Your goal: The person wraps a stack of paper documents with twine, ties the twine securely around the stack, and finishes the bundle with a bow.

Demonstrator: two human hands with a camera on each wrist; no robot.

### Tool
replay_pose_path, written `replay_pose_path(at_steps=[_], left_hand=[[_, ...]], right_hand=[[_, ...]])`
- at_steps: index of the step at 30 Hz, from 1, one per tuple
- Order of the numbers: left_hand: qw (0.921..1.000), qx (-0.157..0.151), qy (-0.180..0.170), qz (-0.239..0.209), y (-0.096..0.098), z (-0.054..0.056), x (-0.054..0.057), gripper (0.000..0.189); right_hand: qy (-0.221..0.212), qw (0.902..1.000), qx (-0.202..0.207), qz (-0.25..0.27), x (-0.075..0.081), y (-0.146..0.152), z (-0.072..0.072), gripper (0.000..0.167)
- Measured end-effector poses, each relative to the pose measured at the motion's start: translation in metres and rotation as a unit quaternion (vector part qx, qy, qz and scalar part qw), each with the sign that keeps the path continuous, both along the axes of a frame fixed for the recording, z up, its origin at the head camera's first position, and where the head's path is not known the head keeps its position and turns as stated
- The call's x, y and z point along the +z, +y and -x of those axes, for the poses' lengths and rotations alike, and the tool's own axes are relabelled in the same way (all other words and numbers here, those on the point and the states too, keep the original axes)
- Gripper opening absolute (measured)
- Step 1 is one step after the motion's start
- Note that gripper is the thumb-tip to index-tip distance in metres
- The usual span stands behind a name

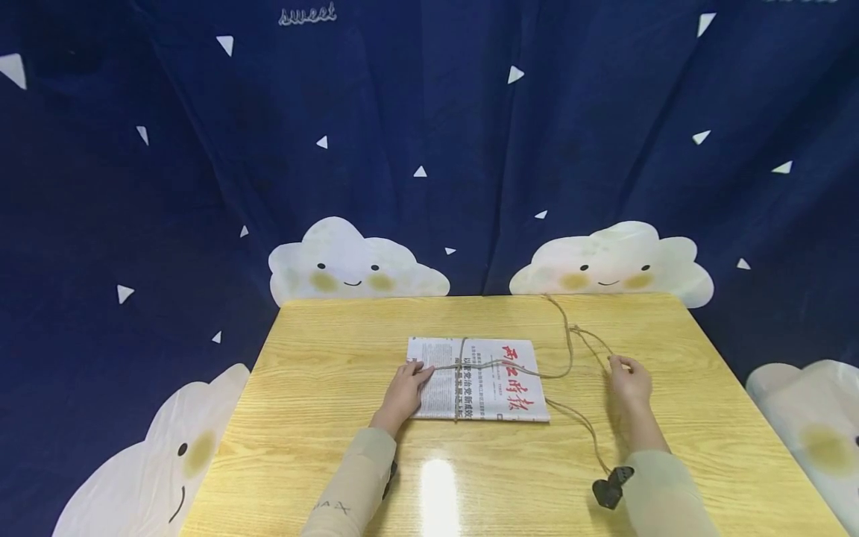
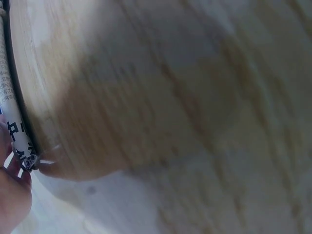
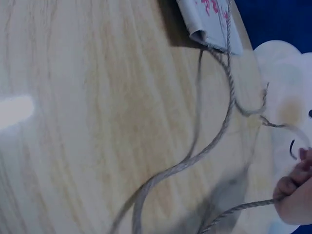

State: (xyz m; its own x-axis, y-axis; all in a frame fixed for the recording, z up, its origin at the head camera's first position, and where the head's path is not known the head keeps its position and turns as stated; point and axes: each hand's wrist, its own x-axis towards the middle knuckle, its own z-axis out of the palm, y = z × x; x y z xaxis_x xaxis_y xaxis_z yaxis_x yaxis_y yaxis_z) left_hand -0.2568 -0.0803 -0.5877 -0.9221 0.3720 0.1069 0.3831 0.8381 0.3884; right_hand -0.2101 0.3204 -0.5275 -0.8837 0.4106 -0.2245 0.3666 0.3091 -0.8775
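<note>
A folded newspaper (image 1: 483,403) lies on the wooden table, with twine (image 1: 564,371) crossing its top lengthwise and another strand running over its short way. At the paper's left edge, my left hand (image 1: 405,391) rests with its fingers on the sheet, close to where the lengthwise strand begins. The left wrist view catches only part of that left hand (image 2: 14,195) beside the paper's edge. To the right of the newspaper, my right hand (image 1: 631,382) pinches a strand of twine above the table. In the right wrist view a strand passes into the right hand's (image 3: 295,192) curled fingers.
Loose twine trails over the table (image 1: 322,358) to the right of the newspaper, one length reaching the far edge and another running toward the right wrist. A dark blue curtain (image 1: 416,112) with clouds hangs behind the table.
</note>
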Motion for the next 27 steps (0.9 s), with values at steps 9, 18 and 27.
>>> replay_pose_path(at_steps=[9, 18, 27], left_hand=[[1.0, -0.005, 0.009, -0.001, -0.001, -0.001, 0.004, 0.035], [0.9982, 0.004, 0.044, -0.042, 0.0, 0.001, -0.001, 0.031], [0.9865, 0.083, 0.083, -0.114, 0.003, 0.005, -0.005, 0.014]], right_hand=[[0.129, 0.9902, -0.033, -0.042, 0.018, -0.031, 0.024, 0.033], [0.224, 0.9745, 0.0, -0.004, 0.018, -0.073, 0.054, 0.028], [0.152, 0.9829, 0.101, 0.026, 0.013, -0.115, 0.078, 0.033]])
